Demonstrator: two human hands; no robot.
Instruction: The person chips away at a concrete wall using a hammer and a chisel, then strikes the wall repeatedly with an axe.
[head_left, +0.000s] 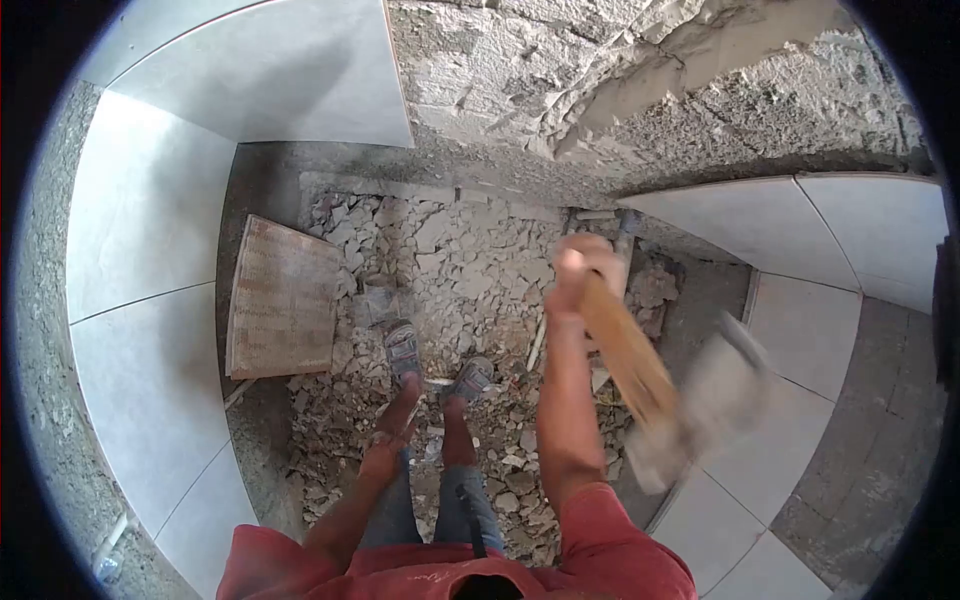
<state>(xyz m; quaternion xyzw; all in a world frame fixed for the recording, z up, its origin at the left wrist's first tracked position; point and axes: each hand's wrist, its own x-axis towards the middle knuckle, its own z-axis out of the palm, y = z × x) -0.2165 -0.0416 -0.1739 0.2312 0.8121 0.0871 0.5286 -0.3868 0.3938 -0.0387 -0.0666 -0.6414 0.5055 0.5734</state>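
My right hand (585,272) is closed around the wooden handle (630,350) of a hammer, held out to the right above the rubble. The hammer's heavy head (700,405) points down and to the right and is smeared by motion. My left hand (385,450) is low beside my left leg. Its fingers blend with the leg, so I cannot make out whether it holds anything. Both shoes (403,345) stand on the broken plaster and stone pieces (470,260).
A stack of tiles (283,300) leans at the left of the rubble. Large pale tiles (150,210) line the left wall, and more tiles (790,330) cover the right side. Ahead, the bare rough wall (500,80) has a deep chiselled groove (690,75).
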